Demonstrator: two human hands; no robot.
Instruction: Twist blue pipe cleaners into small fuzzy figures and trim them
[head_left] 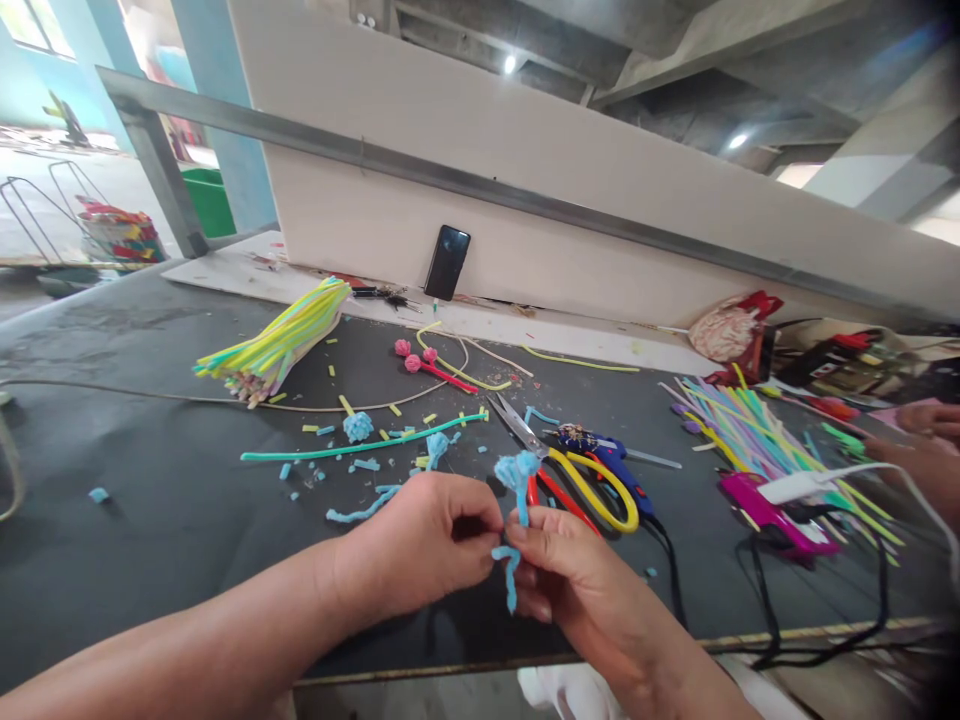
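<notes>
My right hand [562, 560] pinches the stem of a light-blue pipe-cleaner flower [517, 468], its bunched head pointing up. A bent blue pipe-cleaner tail [511, 580] hangs below those fingers. My left hand [439, 540] is closed beside it, thumb and forefinger together next to the tail's bend; whatever they grip is hidden. Just beyond the hands lie two more blue bunches [358, 427] and a loose blue pipe cleaner [364, 505]. Yellow-and-red-handled scissors [600, 490] rest partly behind the flower, close to a dark-blue glue gun [626, 470].
A yellow-green pipe-cleaner bundle [281, 335] lies back left. Pink berry-like balls [412, 358] and a green pipe cleaner [360, 450] lie mid-table among clippings. A phone [448, 262] leans on the board. At right are mixed pipe cleaners [765, 430], a magenta device [776, 520], cords and another person's hand [926, 450].
</notes>
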